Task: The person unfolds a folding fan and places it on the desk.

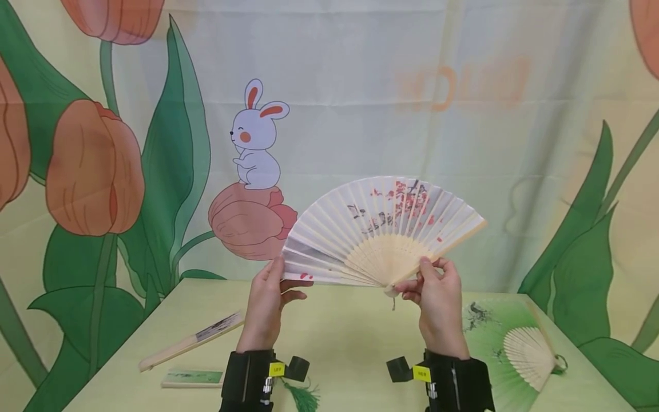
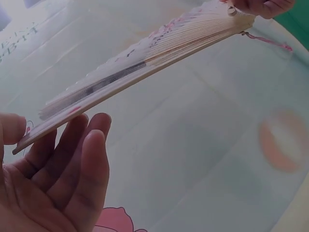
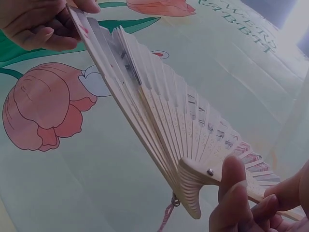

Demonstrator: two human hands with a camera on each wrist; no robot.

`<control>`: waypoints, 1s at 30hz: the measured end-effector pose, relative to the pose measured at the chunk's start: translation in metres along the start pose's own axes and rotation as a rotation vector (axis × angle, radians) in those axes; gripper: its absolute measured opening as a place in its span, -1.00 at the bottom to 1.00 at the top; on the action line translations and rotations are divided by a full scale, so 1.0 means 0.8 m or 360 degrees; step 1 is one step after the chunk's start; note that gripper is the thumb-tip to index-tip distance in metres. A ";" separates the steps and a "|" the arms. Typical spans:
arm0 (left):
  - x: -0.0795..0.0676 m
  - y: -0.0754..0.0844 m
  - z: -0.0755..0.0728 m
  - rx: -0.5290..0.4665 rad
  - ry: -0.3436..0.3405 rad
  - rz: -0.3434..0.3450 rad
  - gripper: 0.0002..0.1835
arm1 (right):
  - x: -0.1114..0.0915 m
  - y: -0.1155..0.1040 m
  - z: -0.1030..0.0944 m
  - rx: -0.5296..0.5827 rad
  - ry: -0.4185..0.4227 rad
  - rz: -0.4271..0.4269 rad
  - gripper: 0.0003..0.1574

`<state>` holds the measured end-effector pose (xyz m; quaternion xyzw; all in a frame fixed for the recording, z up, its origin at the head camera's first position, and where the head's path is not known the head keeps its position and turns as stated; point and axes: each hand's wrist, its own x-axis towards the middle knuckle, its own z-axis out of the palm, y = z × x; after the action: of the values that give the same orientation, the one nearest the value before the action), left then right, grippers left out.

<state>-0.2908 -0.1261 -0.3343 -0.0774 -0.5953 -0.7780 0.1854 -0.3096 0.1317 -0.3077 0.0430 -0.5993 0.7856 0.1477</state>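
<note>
A white folding fan (image 1: 334, 234) with red blossoms and pale wooden ribs is spread wide above the table. At its left end, my left hand (image 1: 265, 309) pinches the outer edge between thumb and fingers. My right hand (image 1: 440, 303) grips the right guard stick near the pivot. In the left wrist view the fan (image 2: 159, 53) appears nearly edge-on, its outer stick between the thumb and fingers of the left hand (image 2: 63, 179). From the right wrist, the fan's rivet end (image 3: 190, 186) and a pink cord (image 3: 166, 217) show beside the right hand (image 3: 241, 203).
An open green fan (image 1: 494, 343) lies at the table's right. On the left are a folded fan (image 1: 193, 340) and a flat piece with a green strip (image 1: 193, 377). A green tassel (image 1: 304, 396) lies near the left wrist. A printed curtain (image 1: 360, 137) hangs behind the table.
</note>
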 end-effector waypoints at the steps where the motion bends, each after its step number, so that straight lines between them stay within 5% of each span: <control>1: 0.000 0.001 0.000 0.0013 0.0002 0.0007 -0.52 | 0.000 0.000 0.000 0.0004 0.0008 -0.0004 -0.73; 23: -0.002 0.003 0.006 0.0244 -0.0100 -0.0045 -0.60 | 0.011 0.000 -0.023 0.0034 0.0149 0.0011 -0.76; 30: -0.019 0.019 0.025 0.0710 -0.0012 0.0163 -0.56 | 0.015 0.003 -0.035 0.0122 0.0211 0.0089 -0.76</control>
<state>-0.2731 -0.1076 -0.3199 -0.0675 -0.7485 -0.6164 0.2350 -0.3189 0.1602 -0.3150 -0.0204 -0.5585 0.8130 0.1633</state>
